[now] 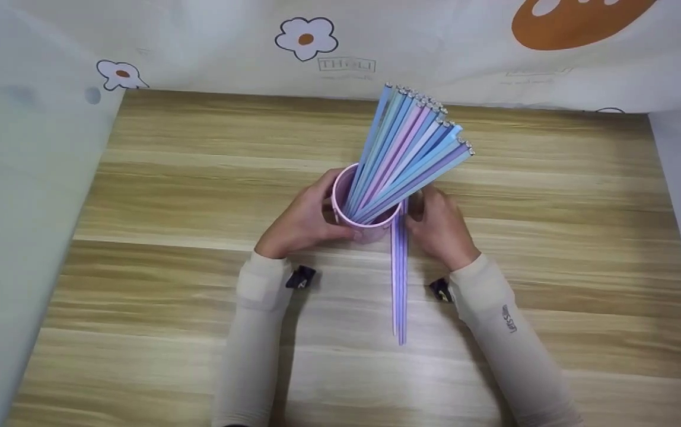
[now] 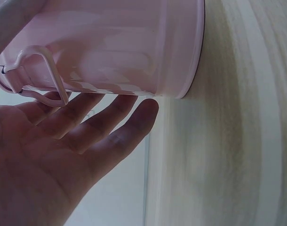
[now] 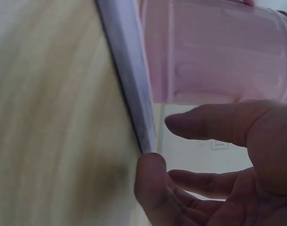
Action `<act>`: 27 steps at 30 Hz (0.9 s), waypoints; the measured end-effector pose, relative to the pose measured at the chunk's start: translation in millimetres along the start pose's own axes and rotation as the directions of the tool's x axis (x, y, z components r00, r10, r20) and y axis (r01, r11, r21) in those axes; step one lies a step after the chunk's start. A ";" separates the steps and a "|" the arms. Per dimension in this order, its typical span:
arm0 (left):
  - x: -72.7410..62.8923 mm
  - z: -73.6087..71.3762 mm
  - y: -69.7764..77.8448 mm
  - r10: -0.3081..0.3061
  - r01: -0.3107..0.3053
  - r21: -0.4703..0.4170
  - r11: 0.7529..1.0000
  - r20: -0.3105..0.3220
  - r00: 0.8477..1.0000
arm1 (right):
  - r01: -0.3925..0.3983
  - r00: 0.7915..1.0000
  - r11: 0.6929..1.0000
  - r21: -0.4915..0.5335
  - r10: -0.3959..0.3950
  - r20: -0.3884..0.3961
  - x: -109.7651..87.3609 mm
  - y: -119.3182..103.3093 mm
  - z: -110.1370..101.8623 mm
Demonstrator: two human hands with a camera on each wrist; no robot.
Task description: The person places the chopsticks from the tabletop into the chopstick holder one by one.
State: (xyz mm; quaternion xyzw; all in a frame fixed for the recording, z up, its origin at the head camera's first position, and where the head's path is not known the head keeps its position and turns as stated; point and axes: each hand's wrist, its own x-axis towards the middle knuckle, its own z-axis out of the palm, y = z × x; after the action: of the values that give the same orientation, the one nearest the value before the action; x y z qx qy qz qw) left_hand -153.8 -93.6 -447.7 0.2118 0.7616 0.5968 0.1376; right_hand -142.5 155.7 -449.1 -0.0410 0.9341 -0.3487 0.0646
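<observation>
A small pink bucket [image 1: 366,232] stands upright on the wooden table, full of long pastel pencils [image 1: 400,154] with glittery silver ends, leaning to the far right. My left hand [image 1: 304,216] grips the bucket from the left, thumb across its near side; in the left wrist view the fingers lie along the wall below a wire handle loop [image 2: 49,70]. Right of the bucket, a few purple and pink pencils [image 1: 400,284] lie on the table, pointing toward me. My right hand [image 1: 440,226] is beside them, thumb and fingers apart; one fingertip [image 3: 150,165] meets a purple pencil's end [image 3: 144,136].
Behind the table [image 1: 168,308] hangs a pale sheet [image 1: 216,41] with flower prints, and pale surfaces border both sides. Dark wrist cameras show at the left cuff [image 1: 301,277] and the right cuff [image 1: 441,290].
</observation>
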 end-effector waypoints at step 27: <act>-6.3 1.1 37.0 -0.027 0.027 0.001 1.000 0.008 1.000 | -0.068 0.997 0.998 -0.004 0.068 0.034 2.7 2.9 0.2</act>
State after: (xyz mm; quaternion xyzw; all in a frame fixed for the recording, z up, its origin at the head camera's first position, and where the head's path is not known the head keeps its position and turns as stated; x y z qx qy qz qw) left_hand -141.9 -88.4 -412.4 0.2041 0.7642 0.5935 0.1486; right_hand -145.3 157.5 -451.4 -0.0154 0.9342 -0.3442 0.0921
